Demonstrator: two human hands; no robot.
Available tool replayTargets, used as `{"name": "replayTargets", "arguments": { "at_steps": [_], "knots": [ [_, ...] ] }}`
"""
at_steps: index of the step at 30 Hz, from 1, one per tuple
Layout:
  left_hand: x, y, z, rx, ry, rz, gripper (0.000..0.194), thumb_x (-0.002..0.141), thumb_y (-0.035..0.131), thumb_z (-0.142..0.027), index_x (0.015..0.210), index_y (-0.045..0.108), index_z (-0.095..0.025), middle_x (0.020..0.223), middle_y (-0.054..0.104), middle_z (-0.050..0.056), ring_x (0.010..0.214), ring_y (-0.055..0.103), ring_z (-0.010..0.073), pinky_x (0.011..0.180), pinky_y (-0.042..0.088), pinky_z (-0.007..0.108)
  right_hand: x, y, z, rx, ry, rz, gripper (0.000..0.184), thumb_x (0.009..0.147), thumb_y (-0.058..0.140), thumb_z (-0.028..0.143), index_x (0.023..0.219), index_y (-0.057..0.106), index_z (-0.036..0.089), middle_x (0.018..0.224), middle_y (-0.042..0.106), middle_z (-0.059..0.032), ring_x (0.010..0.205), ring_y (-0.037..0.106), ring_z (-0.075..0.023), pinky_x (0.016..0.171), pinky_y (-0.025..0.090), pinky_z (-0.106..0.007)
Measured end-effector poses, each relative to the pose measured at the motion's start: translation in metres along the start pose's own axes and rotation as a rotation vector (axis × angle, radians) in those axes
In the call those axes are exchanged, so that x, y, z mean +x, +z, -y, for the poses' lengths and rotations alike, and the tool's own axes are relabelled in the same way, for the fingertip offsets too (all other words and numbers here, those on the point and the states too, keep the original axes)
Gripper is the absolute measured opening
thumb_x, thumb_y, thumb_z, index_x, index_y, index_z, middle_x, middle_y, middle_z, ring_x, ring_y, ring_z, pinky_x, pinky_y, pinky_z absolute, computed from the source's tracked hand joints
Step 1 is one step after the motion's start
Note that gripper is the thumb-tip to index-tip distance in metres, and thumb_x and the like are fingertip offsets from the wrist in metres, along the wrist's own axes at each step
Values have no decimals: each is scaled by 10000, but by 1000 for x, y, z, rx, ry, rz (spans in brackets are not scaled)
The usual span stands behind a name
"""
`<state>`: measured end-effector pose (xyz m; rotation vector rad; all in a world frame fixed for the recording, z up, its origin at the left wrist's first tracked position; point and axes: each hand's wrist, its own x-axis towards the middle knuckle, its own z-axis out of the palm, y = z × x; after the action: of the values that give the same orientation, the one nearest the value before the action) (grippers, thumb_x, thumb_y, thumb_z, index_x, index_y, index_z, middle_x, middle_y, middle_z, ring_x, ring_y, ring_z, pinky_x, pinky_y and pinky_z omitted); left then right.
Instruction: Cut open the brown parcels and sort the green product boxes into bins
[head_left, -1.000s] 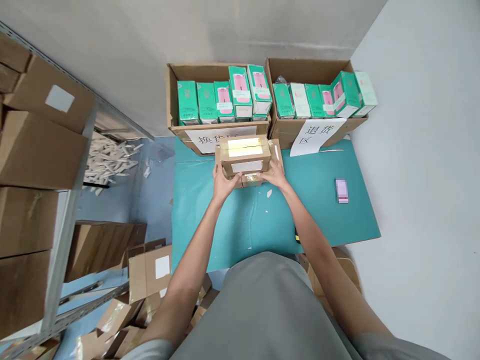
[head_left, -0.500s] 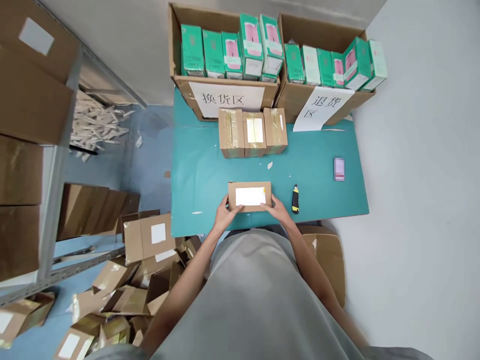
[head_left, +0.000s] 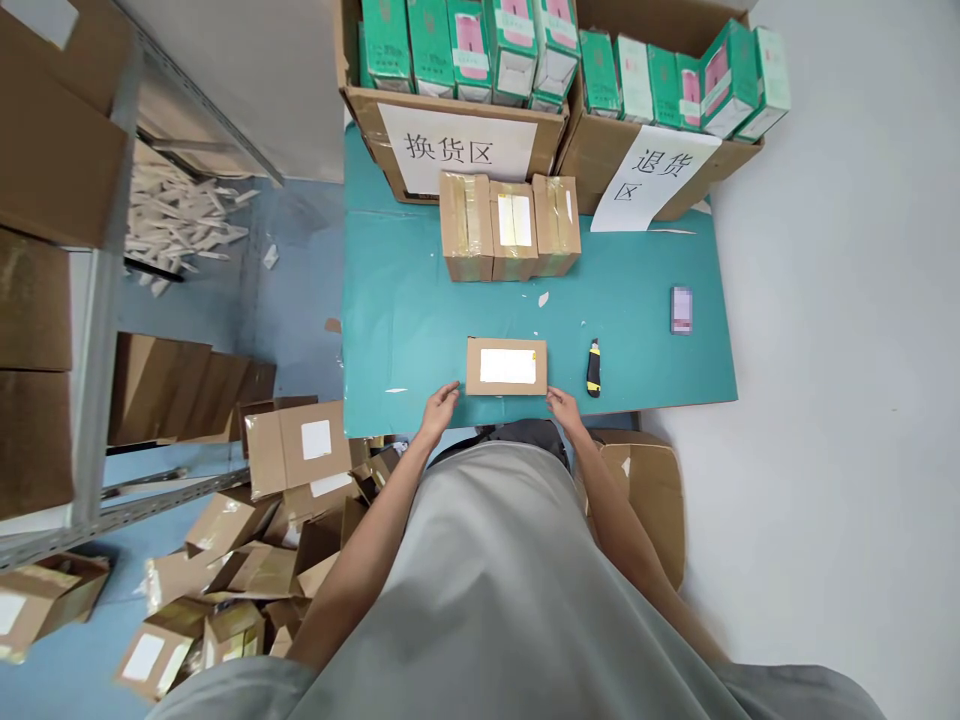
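So I'm standing here watching this packing bench, and the box (head_left: 506, 367) is sitting flat on the green table (head_left: 401, 290), dead center of the frame, close to the front edge, white label (head_left: 508, 366) facing up. Left hand (head_left: 441, 408) is just off its lower left corner, a small gap between them, thumb and fingers slack and slightly apart. Right hand (head_left: 564, 408) is at the lower right corner, fingers loosely bent with the tips right by the cardboard; honestly can't tell if they're touching it or just beside it. A yellow and black knife (head_left: 593, 368) lies a bit right of center, and there's a small blurred-out thing (head_left: 681, 310) further right. Above the box, three taped cartons (head_left: 514, 230) stand side by side in a row. Top of the frame has two big bins, left bin (head_left: 366, 115) and right bin (head_left: 585, 150), both lined with mostly green packs (head_left: 388, 45) and each wearing a white paper sign, left sign (head_left: 459, 148) and right sign (head_left: 654, 178). Over on the left edge there's a metal shelf (head_left: 95, 410) with brown boxes, and the lower left is one messy pile (head_left: 255, 570) of cardboard on the blue floor (head_left: 292, 320).
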<state>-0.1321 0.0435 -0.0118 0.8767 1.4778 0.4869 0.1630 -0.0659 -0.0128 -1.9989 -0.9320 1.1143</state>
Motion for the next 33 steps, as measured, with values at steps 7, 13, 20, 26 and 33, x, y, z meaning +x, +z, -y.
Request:
{"name": "replayTargets", "arguments": {
  "at_steps": [7,13,20,26,33],
  "knots": [
    [-2,13,-2,76,166,-4,388,863,797,-285,1225,843,-156,1313,839,166,1255,790,333,1185,600,535,6,13,2,89,117,-116,595,818,817,536,1261,860,141,1225,873,-164,1137,833,-377,1052,662,-557],
    [-1,9,-38,103,407,-88,330,963,761,-347,1219,853,-161,1273,829,143,1198,796,283,1054,670,414,27,-13,29,101,-73,-252,501,879,817,553,1188,909,169,1215,873,-146,1100,832,-341,1044,660,-455],
    [0,8,-55,279,415,-128,289,974,747,-298,1193,874,-158,1231,843,132,1013,820,260,971,671,385,51,-41,41,-105,-185,-102,363,951,803,527,1079,936,214,1100,888,-123,1002,847,-355,946,661,-440],
    [25,22,-38,306,313,-183,266,958,750,-296,1145,886,-164,1203,859,138,1047,823,293,1052,644,427,61,-26,26,-92,-146,-138,382,984,765,547,1065,930,212,1087,890,-130,1006,848,-356,965,665,-448],
    [33,9,3,298,234,-74,454,956,670,-206,1390,790,-153,1464,771,174,1284,771,319,1156,609,479,51,-26,-8,-70,-52,-109,399,957,712,365,1278,872,192,1200,856,-158,996,824,-321,1017,656,-495]
  ]
}}
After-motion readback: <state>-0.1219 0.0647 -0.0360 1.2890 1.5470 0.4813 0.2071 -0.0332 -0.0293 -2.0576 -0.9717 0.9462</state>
